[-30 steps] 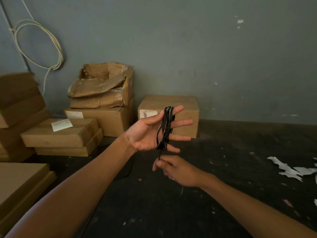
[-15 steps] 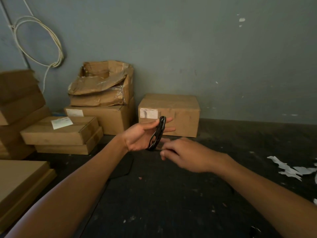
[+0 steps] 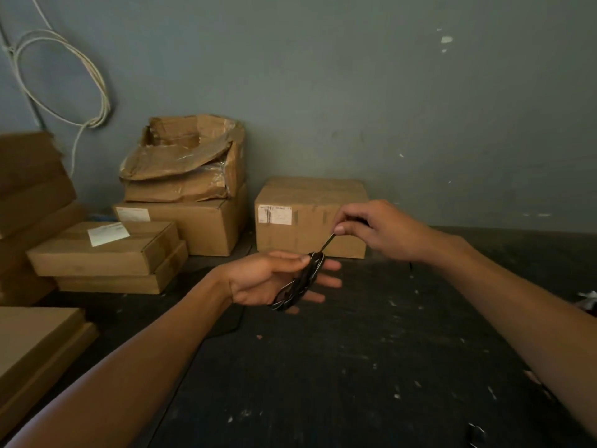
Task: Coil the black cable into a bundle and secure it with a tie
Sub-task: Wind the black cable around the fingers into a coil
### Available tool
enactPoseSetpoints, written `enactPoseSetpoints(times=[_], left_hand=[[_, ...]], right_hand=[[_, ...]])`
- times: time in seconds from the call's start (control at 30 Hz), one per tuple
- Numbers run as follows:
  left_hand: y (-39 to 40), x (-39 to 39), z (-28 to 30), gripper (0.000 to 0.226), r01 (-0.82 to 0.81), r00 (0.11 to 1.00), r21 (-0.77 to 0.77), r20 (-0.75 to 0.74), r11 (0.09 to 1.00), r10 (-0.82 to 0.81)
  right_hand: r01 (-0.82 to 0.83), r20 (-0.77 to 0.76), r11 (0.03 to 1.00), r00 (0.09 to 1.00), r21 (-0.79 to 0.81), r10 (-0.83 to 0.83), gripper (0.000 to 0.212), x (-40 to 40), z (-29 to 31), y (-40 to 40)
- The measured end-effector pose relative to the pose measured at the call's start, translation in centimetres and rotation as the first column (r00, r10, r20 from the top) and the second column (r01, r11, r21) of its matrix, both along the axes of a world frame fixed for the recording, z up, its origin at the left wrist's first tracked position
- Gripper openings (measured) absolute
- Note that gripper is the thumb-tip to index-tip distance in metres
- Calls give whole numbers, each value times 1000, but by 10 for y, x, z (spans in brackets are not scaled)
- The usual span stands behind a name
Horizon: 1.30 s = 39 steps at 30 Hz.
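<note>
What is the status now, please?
Left hand holds coiled black cable. Right hand pinches its loose end, pulled taut. No tie visible. Nothing blocking.

Glossy black cable (image 3: 298,283); matt brown cardboard boxes (image 3: 310,218); rough, scuffed dark floor (image 3: 371,350).

Grey wall (image 3: 355,92), dark floor (image 3: 355,367) (dim light).

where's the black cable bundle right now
In the head view, centre frame, the black cable bundle lies across the left hand, its loose end pinched by the right hand above.
</note>
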<state>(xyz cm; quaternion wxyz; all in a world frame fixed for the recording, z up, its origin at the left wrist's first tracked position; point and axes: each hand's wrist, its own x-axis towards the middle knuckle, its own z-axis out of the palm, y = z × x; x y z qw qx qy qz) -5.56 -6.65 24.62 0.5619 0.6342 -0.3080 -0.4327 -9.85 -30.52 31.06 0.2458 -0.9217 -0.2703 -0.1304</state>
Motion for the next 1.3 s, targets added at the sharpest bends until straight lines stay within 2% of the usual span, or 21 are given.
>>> enactPoseSetpoints(times=[0.1, 0.27, 0.37, 0.43, 0.53, 0.63, 0.7, 0.73, 0.8, 0.9, 0.97, 1.03, 1.1, 1.17, 1.3], left_hand=[[-2, -4, 10, 46, 148, 982, -139, -99, 979, -163], [-3, -8, 23, 44, 266, 936, -360, -125, 894, -329], [-3, -8, 31, 45, 259, 943, -413, -88, 873, -321], [-3, -6, 35, 45, 237, 952, -427, -75, 873, -296], [-4, -4, 37, 47, 175, 964, -461, -97, 870, -246], [-7, -1, 35, 49, 119, 968, -500, -134, 858, -212], [-9, 2, 32, 49, 77, 969, -518, -161, 852, -185], [-10, 3, 30, 49, 54, 969, -522, -177, 851, -170], [-11, 5, 26, 49, 9, 969, -533, -205, 846, -140], [-11, 8, 21, 50, -67, 968, -541, -239, 838, -77], [-11, 9, 20, 49, -109, 967, -540, -252, 835, -37], [-13, 10, 18, 49, -155, 964, -535, -266, 830, 9], [-14, 11, 17, 49, -206, 958, -532, -281, 821, 58], [-17, 13, 15, 49, -268, 946, -526, -303, 807, 117], [-23, 13, 7, 48, -390, 914, -530, -322, 753, 247]], right_hand=[[-37, 58, 993, 998, 113, 30, 12, 5, -4, -3], [-36, 197, 991, 980, 129, 10, 18, 15, -21, -2], [-14, 284, 993, 959, 117, -20, 25, 18, -43, 0], [6, 297, 993, 954, 120, -41, 21, 21, -64, 4], [6, 151, 963, 987, 269, -48, 20, 17, -89, 20], [57, -162, 843, 986, 536, 36, 23, 4, -103, 45], [156, -388, 668, 897, 728, 214, 26, -4, -110, 61], [217, -451, 558, 832, 801, 323, 27, -7, -113, 66], [315, -470, 366, 730, 876, 497, 27, -15, -114, 75], [413, -433, 188, 648, 891, 627, 21, -25, -108, 84], [445, -456, 185, 640, 876, 619, 20, -28, -106, 88], [440, -507, 259, 676, 860, 535, 20, -29, -104, 91], [446, -527, 280, 716, 850, 459, 20, -29, -102, 93], [480, -537, 241, 731, 843, 422, 19, -29, -100, 94], [585, -573, 100, 721, 805, 389, 16, -25, -100, 96]])
